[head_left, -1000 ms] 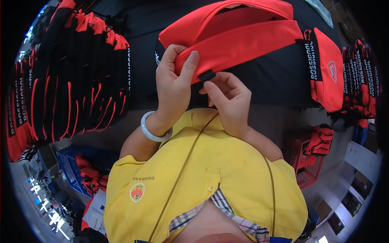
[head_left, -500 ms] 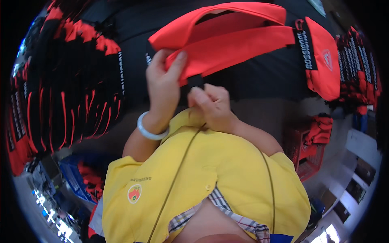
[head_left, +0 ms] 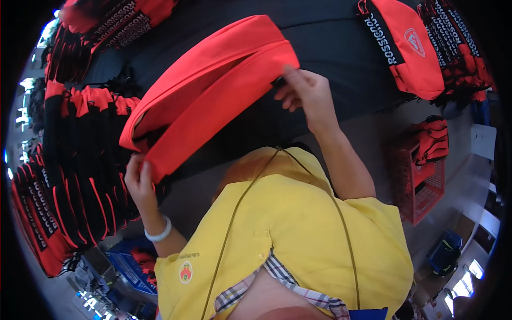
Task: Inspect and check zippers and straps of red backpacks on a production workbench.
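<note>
A long red fabric pouch [head_left: 229, 96] is stretched out in front of me above the dark table, its long side gaping to show a dark inside. My left hand [head_left: 140, 178], with a pale bracelet at the wrist, closes thumb and fingers on its near left corner. At the far right end, my right hand [head_left: 309, 96] grips the pouch's edge between thumb and fingers, and a small black tab shows beside the fingertips. The pouch slants from lower left up to upper right.
The dark cloth-topped table [head_left: 341, 64] spreads beyond the pouch. Several black-and-red bags [head_left: 88, 160] are stacked at left. One red-and-black pouch [head_left: 413, 48] lies at right, by a stack of similar pouches [head_left: 453, 45]. A red crate [head_left: 429, 186] and blue crate [head_left: 130, 264] stand lower.
My hands have moved apart: the right one up to the pouch's right end, the left one down and left. The pouch has swung into a steeper slant. The view has shifted too.
</note>
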